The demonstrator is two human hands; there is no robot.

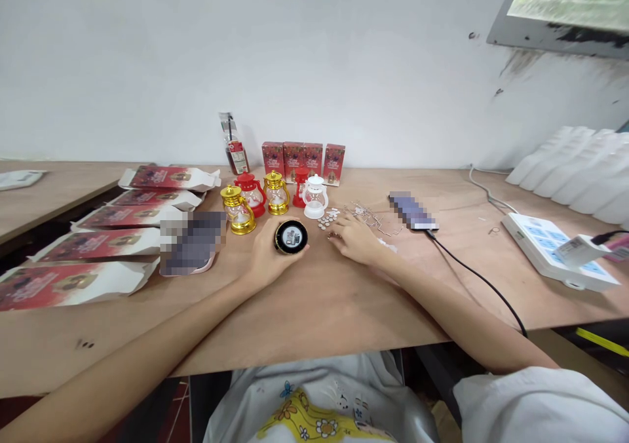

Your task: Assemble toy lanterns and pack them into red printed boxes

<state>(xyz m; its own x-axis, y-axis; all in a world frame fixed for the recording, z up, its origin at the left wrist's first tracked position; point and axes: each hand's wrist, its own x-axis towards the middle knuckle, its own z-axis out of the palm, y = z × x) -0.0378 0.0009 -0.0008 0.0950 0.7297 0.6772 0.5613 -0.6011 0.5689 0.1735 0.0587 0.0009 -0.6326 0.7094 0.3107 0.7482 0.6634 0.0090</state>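
Note:
My left hand point(269, 259) grips a small round black lantern base point(291, 236), its underside turned up toward me. My right hand point(354, 238) rests on the wooden table point(319, 305), fingers bent and reaching into a scatter of small white round pieces point(328, 217). Thin metal wire handles point(371, 215) lie just beyond those fingers. Behind the hands stand small toy lanterns: two gold ones point(237, 210) point(276, 192), a red one point(250, 192) and a white one point(315, 197).
Flattened red cartons point(105, 243) lie in a row on the left. Red boxes point(303, 161) stand against the wall. A phone point(411, 211) with a black cable point(472, 276) lies to the right, and a white power strip point(557, 250) beyond it.

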